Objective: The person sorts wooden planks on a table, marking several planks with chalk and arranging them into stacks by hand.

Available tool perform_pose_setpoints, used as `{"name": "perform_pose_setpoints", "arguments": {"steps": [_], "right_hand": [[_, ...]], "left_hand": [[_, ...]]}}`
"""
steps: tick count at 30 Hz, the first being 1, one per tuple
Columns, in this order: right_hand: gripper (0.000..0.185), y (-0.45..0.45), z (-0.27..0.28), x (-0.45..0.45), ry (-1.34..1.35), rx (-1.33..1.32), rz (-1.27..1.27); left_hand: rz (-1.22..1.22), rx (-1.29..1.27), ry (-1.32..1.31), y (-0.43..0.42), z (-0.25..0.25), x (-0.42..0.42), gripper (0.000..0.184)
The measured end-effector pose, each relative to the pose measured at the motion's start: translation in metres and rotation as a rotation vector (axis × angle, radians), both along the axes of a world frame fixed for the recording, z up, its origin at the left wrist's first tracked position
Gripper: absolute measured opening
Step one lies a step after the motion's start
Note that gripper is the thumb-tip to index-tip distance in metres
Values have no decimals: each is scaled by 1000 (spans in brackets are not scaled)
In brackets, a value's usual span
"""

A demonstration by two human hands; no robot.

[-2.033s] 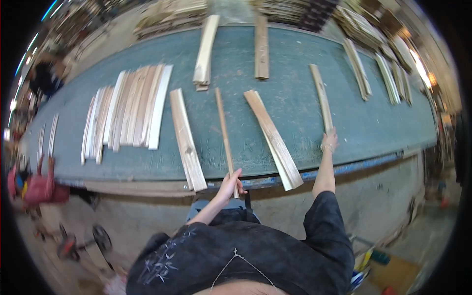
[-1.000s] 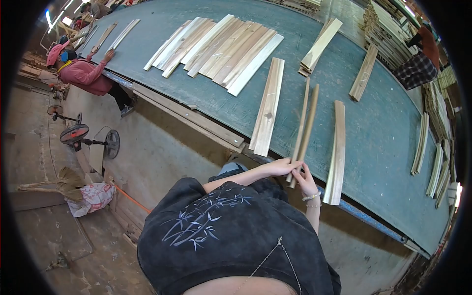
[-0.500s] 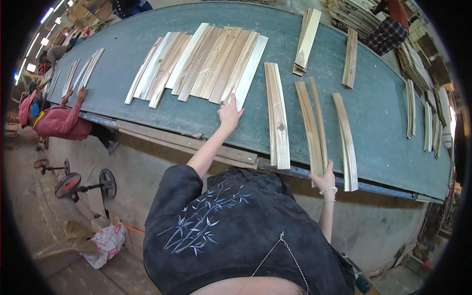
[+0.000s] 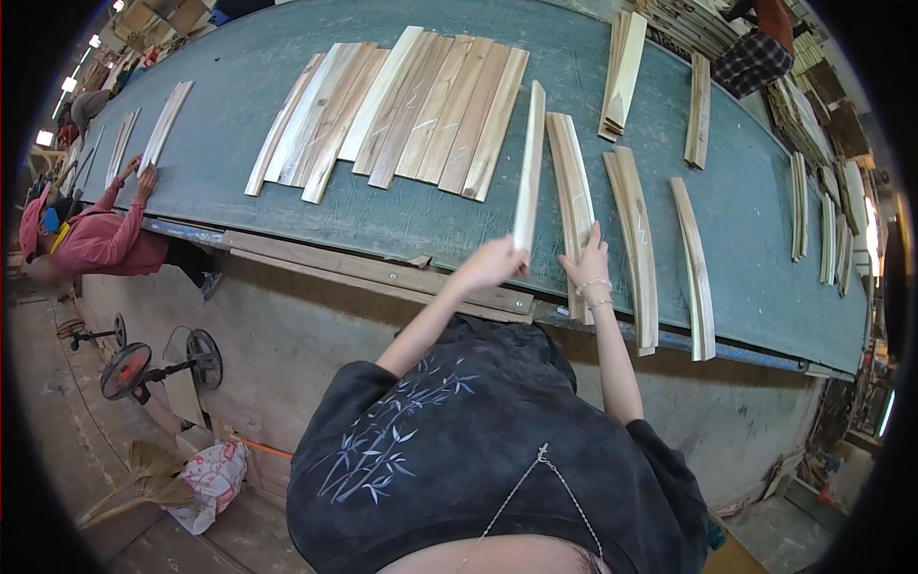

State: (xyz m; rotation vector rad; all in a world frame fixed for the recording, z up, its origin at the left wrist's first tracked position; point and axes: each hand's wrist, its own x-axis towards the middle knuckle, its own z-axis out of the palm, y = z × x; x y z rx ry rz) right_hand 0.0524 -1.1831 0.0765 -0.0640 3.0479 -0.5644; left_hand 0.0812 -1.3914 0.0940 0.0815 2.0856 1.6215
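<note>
My left hand is closed around the near end of a pale wood strip, which is tilted on its narrow side. Just right of it, my right hand rests on the near part of a stack of wood strips, thumb and fingers spread across its width. To the left lies a row of wood strips side by side, some with chalk marks. Right of my right hand are another stack of strips and a narrower stack, both jutting over the table edge.
The long green table has a wooden rail along its near edge. More stacks lie at the far side. A co-worker in pink handles strips at left. Fans, a broom and a sack stand below.
My left hand has taken the pale strip from the row's right end and moved it right. My right hand has let go of a narrow strip and shifted left onto the neighbouring stack.
</note>
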Motion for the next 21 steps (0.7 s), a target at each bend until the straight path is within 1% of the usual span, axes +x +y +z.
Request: {"name": "perform_pose_setpoints", "arguments": {"steps": [2,3,5,6,7,8,9,10,11,12,13,14,15,16,17,18,19,20,21], "right_hand": [[78,-6,-7,-7,-121,-70,0],[78,-8,-3,-13,-116,-70,12],[64,-12,8,-19,-817,-1037,-157],[52,-20,6,-13,-751,-1112,-133],[52,-27,3,-9,-754,-1111,-133],[51,-34,-1,-4,-714,-1160,-191],[51,-38,-6,-1,-674,-1207,-250],[58,-42,-9,2,-671,-1168,-218],[58,-44,-11,3,-673,-1166,-221],[61,-47,-8,5,-606,-1053,-225],[64,-50,-6,6,-538,-944,-229],[67,-42,-29,2,-510,-929,-182],[67,-46,-26,2,-504,-937,-192],[68,-51,-19,3,-516,-916,-213],[70,-53,-15,5,-530,-892,-236],[74,-51,-30,4,-475,-839,-229],[74,-52,-30,7,-469,-838,-237],[73,-53,-30,8,-478,-860,-244],[71,-53,-29,6,-483,-882,-248]], "left_hand": [[-92,-230,115,14,27,25,37],[-158,-409,195,22,26,37,44],[-250,-443,248,25,45,51,50],[-248,-445,247,24,40,52,50],[-280,-500,386,23,30,52,52],[-311,-551,525,23,23,53,54],[-310,-548,522,20,22,50,54],[-442,-513,492,16,21,42,52],[-574,-478,461,10,20,32,50],[-519,-475,469,1,22,21,44],[-414,-514,372,-10,20,6,37],[-239,-623,416,-19,9,-12,37],[-55,-822,344,-24,-5,-35,36],[149,-880,389,-27,-11,-49,45],[237,-990,444,-25,-21,-61,54],[329,-1096,497,-23,-32,-70,65],[322,-1090,503,-25,-46,-77,65],[308,-1187,444,-30,-58,-85,70],[298,-1281,386,-33,-60,-92,75]]}}
